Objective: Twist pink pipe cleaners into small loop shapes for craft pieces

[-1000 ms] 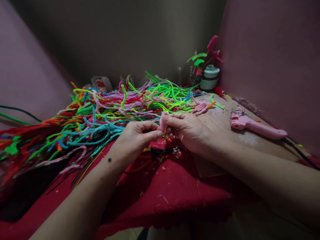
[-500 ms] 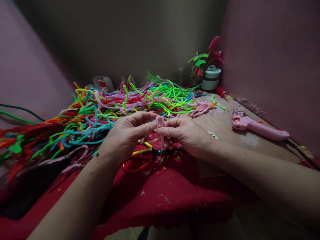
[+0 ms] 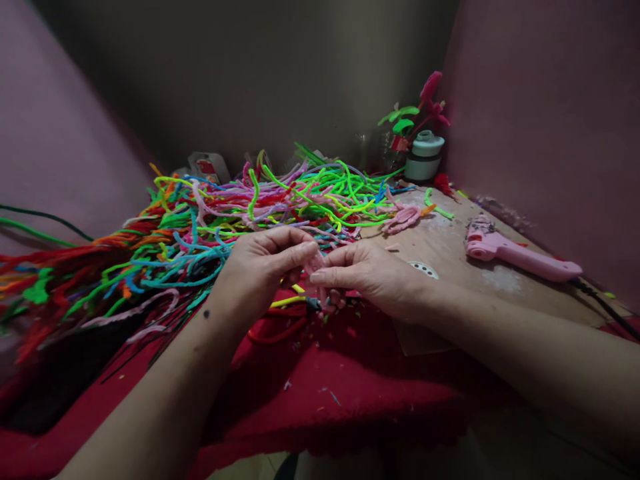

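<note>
Between my two hands is a pink pipe cleaner [image 3: 315, 265], bent into a small folded shape and partly hidden by the fingers. My left hand [image 3: 273, 260] pinches it from the left with thumb and fingertips. From the other side my right hand [image 3: 363, 270] grips it, thumb on top and fingers curled beneath. Below the hands lie tools with yellow [image 3: 287, 302] and red handles [image 3: 275, 333], partly covered by my fingers. Just beyond my right hand, a pink looped pipe-cleaner piece [image 3: 401, 219] rests on the board.
A large heap of multicoloured pipe cleaners [image 3: 300, 193] spreads across the back and left. A pink straightener-like tool [image 3: 523, 255] with a cord lies on the brown board [image 3: 440, 233] at right. Behind it stand a pale lidded jar [image 3: 424, 157] and pipe-cleaner flowers [image 3: 431, 90]. Red cloth [image 3: 360, 380] covers the front.
Both hands have lowered slightly, and the pink pipe cleaner has tilted and sunk deeper between the fingers. A white oval with dark dots shows more fully beside my right wrist.
</note>
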### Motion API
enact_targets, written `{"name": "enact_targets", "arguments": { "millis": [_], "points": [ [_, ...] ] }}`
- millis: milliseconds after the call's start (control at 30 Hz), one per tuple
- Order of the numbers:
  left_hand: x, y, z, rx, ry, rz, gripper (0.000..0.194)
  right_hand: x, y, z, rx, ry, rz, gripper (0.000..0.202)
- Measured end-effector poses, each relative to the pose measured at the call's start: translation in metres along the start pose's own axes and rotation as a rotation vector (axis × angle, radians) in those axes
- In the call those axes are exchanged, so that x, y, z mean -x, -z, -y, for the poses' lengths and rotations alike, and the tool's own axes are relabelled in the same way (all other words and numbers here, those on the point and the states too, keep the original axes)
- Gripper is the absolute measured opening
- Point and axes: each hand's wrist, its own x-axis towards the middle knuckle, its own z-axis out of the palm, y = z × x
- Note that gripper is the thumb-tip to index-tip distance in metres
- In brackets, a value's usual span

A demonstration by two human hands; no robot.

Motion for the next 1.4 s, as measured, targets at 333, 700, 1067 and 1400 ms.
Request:
{"name": "enact_targets", "arguments": {
  "millis": [333, 700, 1067, 1400],
  "points": [
    [0.004, 0.005, -0.011, -0.459, -0.04, 0.041, 0.019, 0.002, -0.005, 0.0, 0.112, -0.067, -0.123, 0.025],
    [0.003, 0.014, -0.011, -0.518, -0.105, 0.212, 0.018, 0.001, -0.005, 0.0, 0.144, -0.073, -0.083, 0.025],
    [0.001, 0.018, -0.014, -0.718, -0.202, 0.351, 0.02, 0.002, -0.007, -0.001, 0.074, -0.141, 0.003, 0.024],
    [0.002, 0.014, -0.006, -0.703, -0.299, 0.169, 0.018, -0.005, 0.003, -0.013, -0.232, -0.069, 0.084, 0.034]
  ]
}}
